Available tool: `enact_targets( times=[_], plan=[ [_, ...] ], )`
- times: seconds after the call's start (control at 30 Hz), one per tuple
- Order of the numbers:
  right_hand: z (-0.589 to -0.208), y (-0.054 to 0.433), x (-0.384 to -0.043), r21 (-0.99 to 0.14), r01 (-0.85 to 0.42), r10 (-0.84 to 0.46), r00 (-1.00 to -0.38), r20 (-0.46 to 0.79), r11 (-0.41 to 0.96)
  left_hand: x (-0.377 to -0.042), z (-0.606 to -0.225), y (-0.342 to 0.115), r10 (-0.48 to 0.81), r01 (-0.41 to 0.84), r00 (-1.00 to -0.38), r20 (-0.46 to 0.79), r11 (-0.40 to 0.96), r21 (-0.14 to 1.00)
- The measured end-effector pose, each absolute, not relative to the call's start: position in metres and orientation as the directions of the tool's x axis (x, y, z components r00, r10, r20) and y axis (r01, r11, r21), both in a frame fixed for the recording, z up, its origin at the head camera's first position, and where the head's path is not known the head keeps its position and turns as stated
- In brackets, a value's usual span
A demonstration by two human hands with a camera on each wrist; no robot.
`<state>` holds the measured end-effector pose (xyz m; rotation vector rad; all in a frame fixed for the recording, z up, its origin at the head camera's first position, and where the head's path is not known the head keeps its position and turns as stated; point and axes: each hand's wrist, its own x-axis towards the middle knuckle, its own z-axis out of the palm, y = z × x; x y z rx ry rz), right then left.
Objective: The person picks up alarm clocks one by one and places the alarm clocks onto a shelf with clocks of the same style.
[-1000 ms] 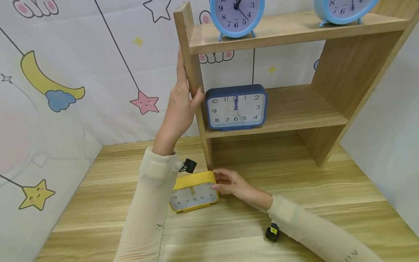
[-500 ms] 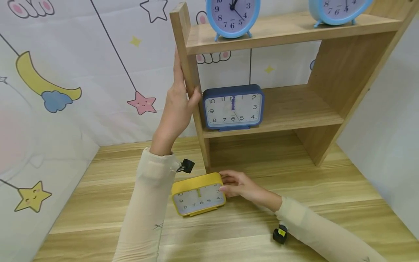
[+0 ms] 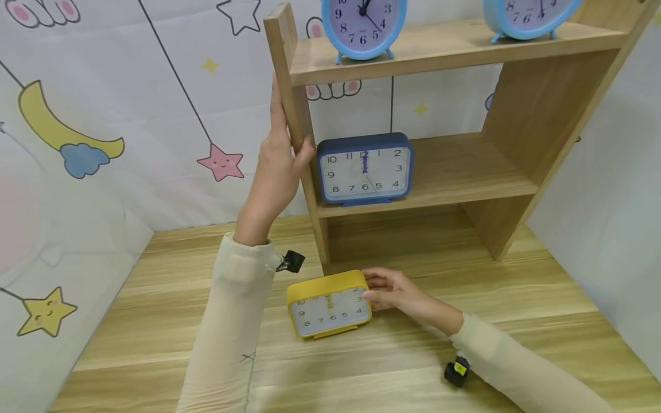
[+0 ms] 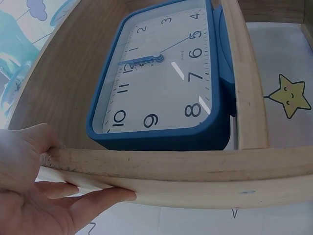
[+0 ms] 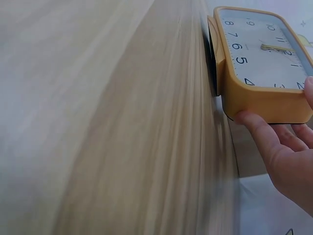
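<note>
My left hand (image 3: 276,163) grips the left side panel of a wooden shelf (image 3: 288,71). In the left wrist view the thumb lies over one side of the panel, with fingers (image 4: 105,198) along its outer face. Close to that hand, on the middle board, stands a blue rectangular alarm clock (image 3: 364,172). My right hand (image 3: 400,293) holds a yellow rectangular alarm clock (image 3: 330,315) by its right end, thumb at the front edge and fingers partly hidden behind it. The yellow clock is face up-front, slightly askew on the table, before the shelf's left foot.
Two light-blue round alarm clocks, one at left (image 3: 364,26) and one at right (image 3: 532,17), stand on the upper board, cut off by the frame. Below the middle board is a low bay opening onto the wood-grain table (image 3: 181,298). Patterned cloth walls (image 3: 155,115) enclose the area.
The yellow clock has moved to the right across the table with my right hand, coming out from behind the left forearm. My left hand keeps its grip on the shelf; the view has shifted slightly.
</note>
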<state>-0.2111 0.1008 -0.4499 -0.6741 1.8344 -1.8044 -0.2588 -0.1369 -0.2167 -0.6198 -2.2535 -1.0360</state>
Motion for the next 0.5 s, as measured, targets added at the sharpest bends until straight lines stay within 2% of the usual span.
enact_targets(
  times=[0.5],
  plan=[
    [-0.450, 0.132, -0.210, -1.000, -0.006, -0.598, -0.801, 0.007, -0.003, -0.258, -0.217, -0.136, 0.166, 0.612, -0.729, 0.664, 0.592, 0.524]
  ],
)
